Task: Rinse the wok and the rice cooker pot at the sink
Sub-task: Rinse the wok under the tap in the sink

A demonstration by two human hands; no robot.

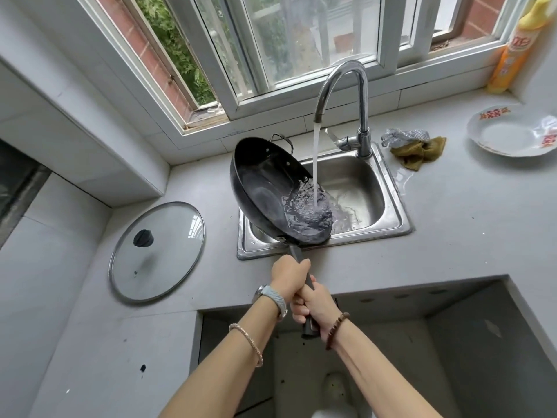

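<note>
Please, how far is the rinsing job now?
Done: the round glass lid lies off on the grey counter, and the chrome tap runs. In hand: left hand and right hand grip the handle of the black wok, tilting it so water spills into the steel sink. Left: the rice cooker pot, not in view.

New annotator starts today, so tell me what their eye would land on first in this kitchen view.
First the black wok, tilted over the sink, with tap water streaming in and pooling at its lower edge. Next the left hand and right hand, both gripping its long handle. Then the glass lid, flat on the counter left of the sink.
</note>
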